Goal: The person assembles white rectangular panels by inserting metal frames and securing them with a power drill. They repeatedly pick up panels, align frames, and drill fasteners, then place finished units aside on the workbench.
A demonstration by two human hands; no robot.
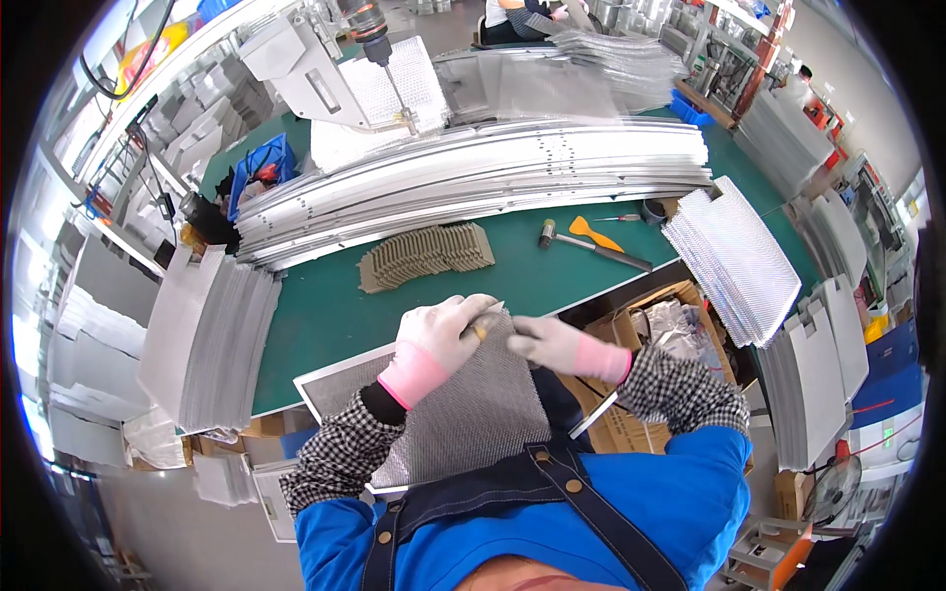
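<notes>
A grey metal mesh sheet slants between my body and the bench's front edge. A white frame bar shows along its left side. My left hand, in a white glove with a pink cuff, is closed on the sheet's top edge near the upper corner. My right hand, gloved alike, has its fingers bent and pressed together at the sheet's upper right edge. Beyond my hands, a row of small tan corrugated pieces lies on the green bench top.
Long white metal strips are stacked across the bench. A hammer and a yellow-orange scraper lie right of centre. Mesh panels stand at the right, thin panels at the left. A drill hangs behind; an open cardboard box sits below.
</notes>
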